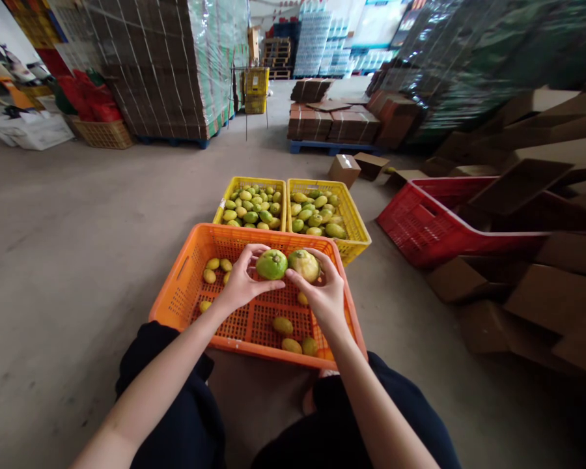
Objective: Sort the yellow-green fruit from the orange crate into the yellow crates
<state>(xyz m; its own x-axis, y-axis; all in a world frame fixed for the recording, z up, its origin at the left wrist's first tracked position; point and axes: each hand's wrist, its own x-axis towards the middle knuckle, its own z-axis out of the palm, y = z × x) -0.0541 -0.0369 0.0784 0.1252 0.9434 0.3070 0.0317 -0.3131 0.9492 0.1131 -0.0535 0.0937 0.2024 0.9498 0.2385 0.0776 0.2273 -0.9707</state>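
My left hand point(247, 277) grips a green lemon point(272, 265) between thumb and fingers. In my right hand point(326, 286) is a paler yellow-green lemon point(304, 266), its stem end turned up towards me. The two fruits are held side by side, almost touching, above an orange plastic crate point(176, 280). Inside that crate, yellow lemons point(282, 325) lie scattered in small groups at the left and near right, with the slotted floor showing between them. My forearms cover part of the crate.
Two yellow crates point(361, 228) filled with green and yellow lemons stand just beyond the orange one. To the right are a red crate point(405, 228) and a heap of cardboard boxes point(557, 286). Wrapped pallet stacks point(151, 65) and a blue pallet of flattened cartons point(354, 127) stand further back.
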